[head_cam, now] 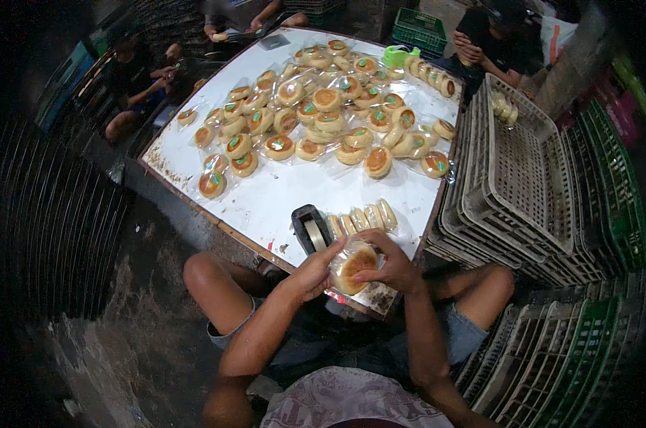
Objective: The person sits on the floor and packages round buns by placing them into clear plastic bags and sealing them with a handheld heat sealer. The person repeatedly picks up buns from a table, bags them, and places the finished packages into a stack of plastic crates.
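Observation:
Between both hands is a round, browned bun point(358, 267) in a clear plastic bag, held over the near corner of the white table point(237, 214). My left hand point(318, 272) grips its left side, thumb along the upper edge. My right hand point(391, 262) holds the opposite side, with the thumb across the bun's browned face. Just beyond my left hand stands a black tape dispenser point(307, 224) with a roll of tape. Beside it a row of wrapped buns point(374, 216) stands on edge, partly hidden by my hands.
Many bagged buns point(291, 117), several with green labels, cover the table's far half. A light green tape dispenser point(400, 55) sits at the far edge. Stacked plastic crates point(531, 187) crowd the right side. Other people's hands point(468, 51) work around the table.

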The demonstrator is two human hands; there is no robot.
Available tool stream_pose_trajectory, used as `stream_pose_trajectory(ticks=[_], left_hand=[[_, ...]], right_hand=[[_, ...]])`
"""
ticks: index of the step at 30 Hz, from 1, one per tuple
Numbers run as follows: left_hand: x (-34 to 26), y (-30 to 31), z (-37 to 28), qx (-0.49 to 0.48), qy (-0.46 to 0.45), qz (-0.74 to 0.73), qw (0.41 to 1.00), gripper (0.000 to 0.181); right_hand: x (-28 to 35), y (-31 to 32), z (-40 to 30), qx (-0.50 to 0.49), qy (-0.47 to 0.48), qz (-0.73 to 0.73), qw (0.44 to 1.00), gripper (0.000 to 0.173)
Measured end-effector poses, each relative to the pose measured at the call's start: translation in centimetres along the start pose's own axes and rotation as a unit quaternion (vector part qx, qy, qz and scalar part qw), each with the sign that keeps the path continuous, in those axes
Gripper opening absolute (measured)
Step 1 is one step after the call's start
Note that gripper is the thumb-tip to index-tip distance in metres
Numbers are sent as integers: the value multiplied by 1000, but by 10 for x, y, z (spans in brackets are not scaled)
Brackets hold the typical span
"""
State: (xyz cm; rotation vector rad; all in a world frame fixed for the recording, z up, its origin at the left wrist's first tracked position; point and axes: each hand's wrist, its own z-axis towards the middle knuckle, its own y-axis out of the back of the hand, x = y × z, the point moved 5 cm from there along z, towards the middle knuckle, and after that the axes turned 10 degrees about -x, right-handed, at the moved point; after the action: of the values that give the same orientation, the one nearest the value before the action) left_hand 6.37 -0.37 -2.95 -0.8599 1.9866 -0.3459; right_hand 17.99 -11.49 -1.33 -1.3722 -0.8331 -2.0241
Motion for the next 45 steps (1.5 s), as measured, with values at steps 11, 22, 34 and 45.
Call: stream_pose_trajectory(ticks=[11, 22, 34, 45], left_hand=[[1, 33, 70, -194, -104, 42, 975, 51], [-9, -29, 69, -235, -160, 214, 935, 97], [-14, 16, 168, -269, -113, 164, 942, 76], [-134, -332, 103, 22, -428, 225, 875, 75]], right_hand=[[-95, 75, 43, -281, -11, -377, 883, 47], [-98, 70, 60, 0, -208, -405, 890, 112], [-81, 92, 29, -191, -190, -288, 919, 109], [162, 314, 23, -497, 78, -310, 807, 92]])
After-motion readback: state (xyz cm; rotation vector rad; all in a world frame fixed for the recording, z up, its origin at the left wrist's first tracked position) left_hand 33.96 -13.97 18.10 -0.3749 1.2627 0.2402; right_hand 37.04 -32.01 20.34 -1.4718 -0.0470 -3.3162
